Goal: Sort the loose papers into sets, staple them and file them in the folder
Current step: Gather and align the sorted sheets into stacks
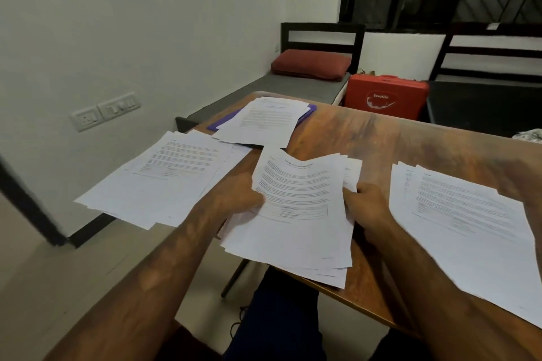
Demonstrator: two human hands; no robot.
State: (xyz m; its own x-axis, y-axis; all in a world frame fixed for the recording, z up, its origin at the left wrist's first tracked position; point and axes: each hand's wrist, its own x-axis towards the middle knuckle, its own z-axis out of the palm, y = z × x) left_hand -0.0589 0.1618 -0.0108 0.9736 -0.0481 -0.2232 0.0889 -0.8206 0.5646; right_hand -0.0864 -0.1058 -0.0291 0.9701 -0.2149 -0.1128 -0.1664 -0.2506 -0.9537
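Observation:
Both hands hold a fanned stack of printed papers (296, 214) at the near edge of the wooden table (366, 138). My left hand (240, 196) grips its left edge and my right hand (366, 202) grips its right edge. A second pile of papers (164, 179) overhangs the table's left edge. A third pile (469, 223) lies at the right, partly under my right forearm. At the far left corner a fourth pile (264, 120) rests on a purple folder (308, 114). No stapler is in view.
Behind the table stand a bed with a red pillow (311, 63), a red case (384, 97) and a second dark bed frame. A wall with a switch plate (105, 111) is on the left. My dark-clothed legs are under the table edge.

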